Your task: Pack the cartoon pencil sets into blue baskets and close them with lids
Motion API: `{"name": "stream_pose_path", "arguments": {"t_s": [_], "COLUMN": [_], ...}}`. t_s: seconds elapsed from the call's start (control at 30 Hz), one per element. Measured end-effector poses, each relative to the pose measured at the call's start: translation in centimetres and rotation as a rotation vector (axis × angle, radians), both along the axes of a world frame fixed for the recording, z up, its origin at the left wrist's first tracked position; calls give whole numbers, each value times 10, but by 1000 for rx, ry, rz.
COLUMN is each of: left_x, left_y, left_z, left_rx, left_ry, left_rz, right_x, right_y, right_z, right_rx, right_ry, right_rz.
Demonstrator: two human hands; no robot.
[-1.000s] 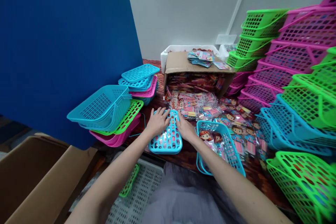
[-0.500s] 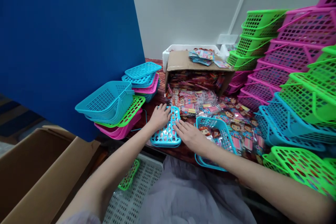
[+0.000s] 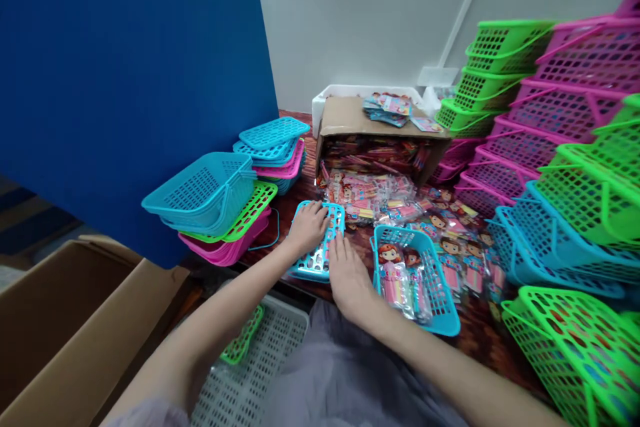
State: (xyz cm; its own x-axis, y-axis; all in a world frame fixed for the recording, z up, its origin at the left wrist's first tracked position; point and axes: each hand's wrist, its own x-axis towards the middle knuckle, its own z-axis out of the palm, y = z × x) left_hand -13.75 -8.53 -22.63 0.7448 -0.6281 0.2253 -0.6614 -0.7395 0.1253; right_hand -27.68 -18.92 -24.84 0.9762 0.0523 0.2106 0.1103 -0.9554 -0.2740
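A blue basket with a perforated blue lid on it stands at the table's front edge, and shiny packaging shows through the holes. My left hand lies flat on the lid's left and upper part, fingers stretched out. Along the lid's lower right edge rests my right hand, its fingers straight and holding nothing. Just right of it an uncovered blue basket contains clear packets with cartoon girl figures and pink pieces.
Loose packets spill from a cardboard box at the back. Blue baskets and lids are stacked left. Tall stacks of pink baskets and green baskets line the right. A grey crate sits below the table edge.
My right hand has slid down along the lid's right side, toward me. My left hand has shifted slightly on the lid. More of the uncovered basket shows now.
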Motion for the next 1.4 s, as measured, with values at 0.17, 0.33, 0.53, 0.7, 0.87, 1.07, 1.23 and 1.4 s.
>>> {"name": "stream_pose_path", "arguments": {"t_s": [0.17, 0.33, 0.53, 0.7, 0.87, 1.07, 1.23, 1.4], "left_x": [-6, -20, -32, -34, -34, -35, -29, -36], "left_y": [-2, -16, -27, -30, -22, -21, -24, 19], "left_z": [9, 6, -4, -4, -6, -11, -6, 21], "left_rx": [28, 87, 107, 105, 36, -33, -165, -393], "left_ry": [3, 22, 45, 7, -9, 19, 85, 107], "left_rz": [-39, 36, 119, 132, 114, 112, 136, 254], "right_x": [3, 7, 6, 5, 19, 30, 27, 0], "right_y": [-1, 7, 10, 7, 5, 4, 4, 4], "right_z": [-9, -26, -28, -23, -24, -27, -28, -25], "right_rx": [756, 1066, 1070, 1022, 1046, 1109, 1154, 1181], "right_ry": [-125, -48, -40, -55, -81, -156, -172, -187], "right_rz": [-300, -537, -518, -525, -548, -525, -494, -510]}}
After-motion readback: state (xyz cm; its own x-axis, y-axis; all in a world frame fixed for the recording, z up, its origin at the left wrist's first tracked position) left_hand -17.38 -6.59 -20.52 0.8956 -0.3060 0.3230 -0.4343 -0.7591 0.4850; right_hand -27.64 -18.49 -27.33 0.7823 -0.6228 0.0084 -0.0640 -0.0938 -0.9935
